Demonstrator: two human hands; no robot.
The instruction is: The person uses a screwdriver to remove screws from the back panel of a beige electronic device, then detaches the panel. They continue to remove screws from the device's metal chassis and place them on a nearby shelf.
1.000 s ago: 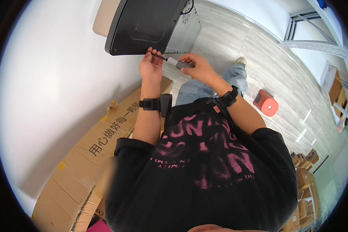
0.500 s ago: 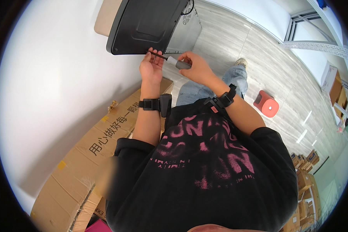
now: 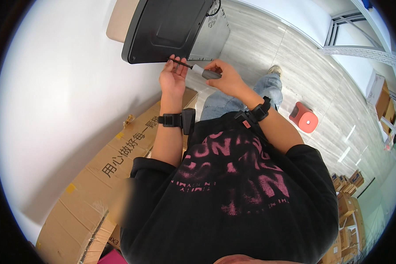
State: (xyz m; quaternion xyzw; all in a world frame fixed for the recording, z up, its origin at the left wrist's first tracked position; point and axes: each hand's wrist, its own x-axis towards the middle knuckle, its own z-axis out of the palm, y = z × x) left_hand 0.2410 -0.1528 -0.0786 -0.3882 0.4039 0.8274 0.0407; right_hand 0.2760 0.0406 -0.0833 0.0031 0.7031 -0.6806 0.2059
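Observation:
In my right hand (image 3: 226, 79) is a screwdriver (image 3: 199, 70) with a grey handle, its dark shaft pointing left. The shaft runs across the fingers of my left hand (image 3: 173, 79), which is turned palm up. Thumb and fingertips of that hand close around the shaft near its tip, at the lower edge of a black panel (image 3: 171, 31). Whether a screw sits at the tip is hidden. The panel forms one face of a metal-sided cabinet (image 3: 212, 39) with a black cable at its top.
A long cardboard box (image 3: 83, 189) lies along the white wall at my left. On the grey floor (image 3: 251, 35) at my right stands a red stool (image 3: 304, 118). Metal shelving (image 3: 352, 48) is at the far right, with several cardboard cartons (image 3: 347, 211) lower down.
The screwdriver handle and my right hand have shifted slightly right and down. My left hand stays at the panel's edge, almost unmoved.

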